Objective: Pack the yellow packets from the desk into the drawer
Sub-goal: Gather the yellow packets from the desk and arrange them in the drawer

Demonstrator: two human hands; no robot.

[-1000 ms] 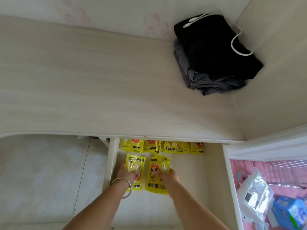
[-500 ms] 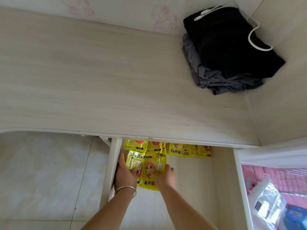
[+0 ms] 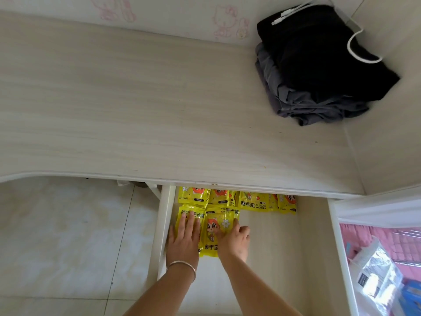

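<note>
The drawer (image 3: 284,247) is pulled out under the desk (image 3: 159,110). Several yellow packets (image 3: 252,202) lie in a row at its back, partly under the desk edge. In front of them lie two more: a left packet (image 3: 185,212) and a right packet (image 3: 219,226) with a cartoon face. My left hand (image 3: 183,240), with a bracelet on the wrist, lies flat with fingers spread on the left packet, by the drawer's left wall. My right hand (image 3: 233,241) presses its fingertips on the right packet's lower right part. No yellow packet is seen on the desk top.
A folded pile of black and grey clothes (image 3: 319,69) with a white cable (image 3: 355,44) sits at the desk's back right corner. Tiled floor (image 3: 68,236) lies to the left. A plastic bag (image 3: 378,277) and pink bedding (image 3: 398,240) show at the lower right.
Both hands slid the two front packets toward the back left of the drawer, up against the back row. My left hand went from the drawer's wall to flat on the left packet.
</note>
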